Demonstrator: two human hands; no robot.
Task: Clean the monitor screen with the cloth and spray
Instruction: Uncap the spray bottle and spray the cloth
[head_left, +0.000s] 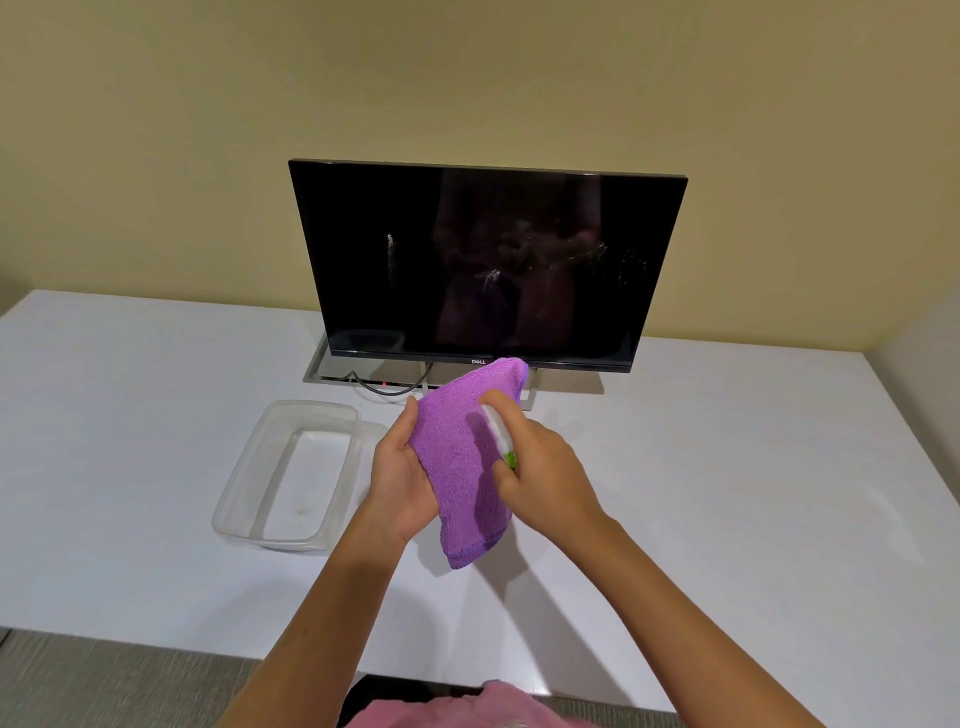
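Left hand (400, 478) grasps purple microfibre cloth (465, 467) before Dell monitor (485, 260); right hand (545, 473) clenched round spray bottle (500, 431); mist cloth lightly, avoid soaking

Spray bottle (500, 434) mostly hidden inside the right hand (545, 475); only white top and a green bit show. Left hand (400, 478) palm covered by the purple cloth (467, 462). Monitor (488, 265) stand partly behind cloth. Both forearms cut off at bottom edge.
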